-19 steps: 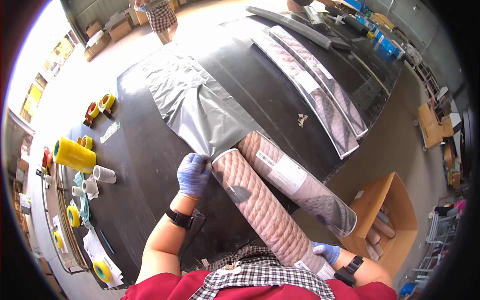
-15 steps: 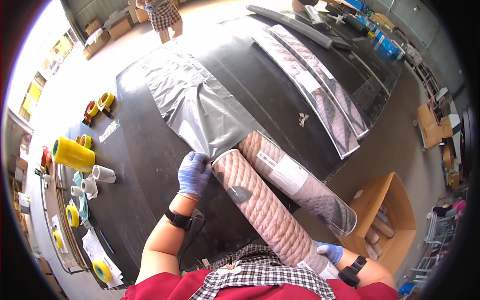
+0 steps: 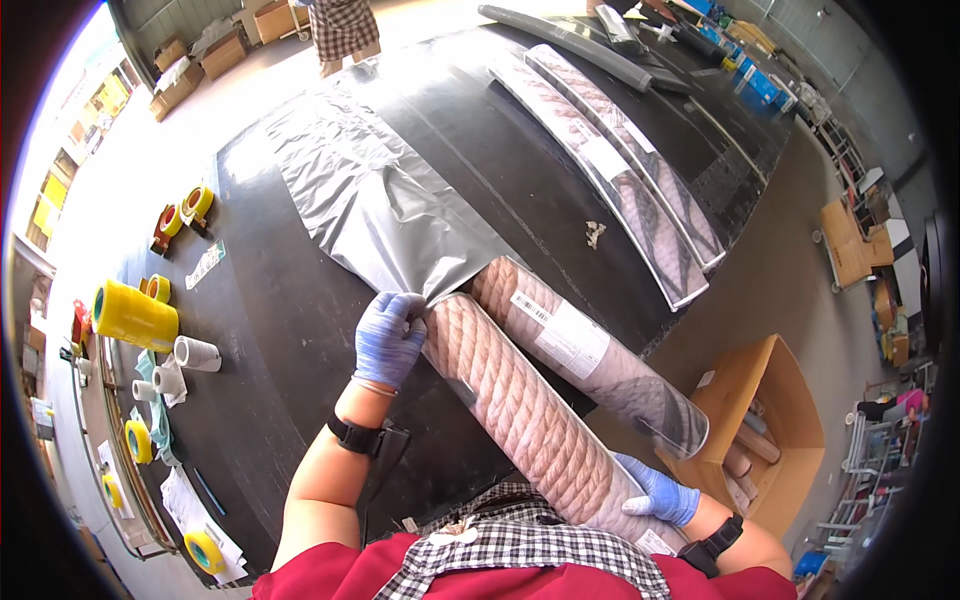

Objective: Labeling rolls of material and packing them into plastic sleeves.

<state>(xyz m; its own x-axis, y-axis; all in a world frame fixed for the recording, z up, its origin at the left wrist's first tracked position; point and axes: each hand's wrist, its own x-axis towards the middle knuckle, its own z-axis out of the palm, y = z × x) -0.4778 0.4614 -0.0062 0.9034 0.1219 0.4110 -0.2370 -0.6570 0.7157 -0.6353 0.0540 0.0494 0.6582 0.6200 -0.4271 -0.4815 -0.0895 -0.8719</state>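
Bagging | left hand (image 3: 388, 338) pinches bag (image 3: 385, 205) mouth at roll (image 3: 520, 415) tip on worktop (image 3: 290, 330) | right hand (image 3: 655, 495) cups roll's near end | I'd hold mouth wide, push roll straight

We only get one view here, a fisheye on the person's head, looking steeply down and forward over the big black worktable (image 3: 300, 330). It sits close above the blue-gloved left hand (image 3: 388, 338) and right hand (image 3: 655, 493), and straight edges bow out toward the rim.
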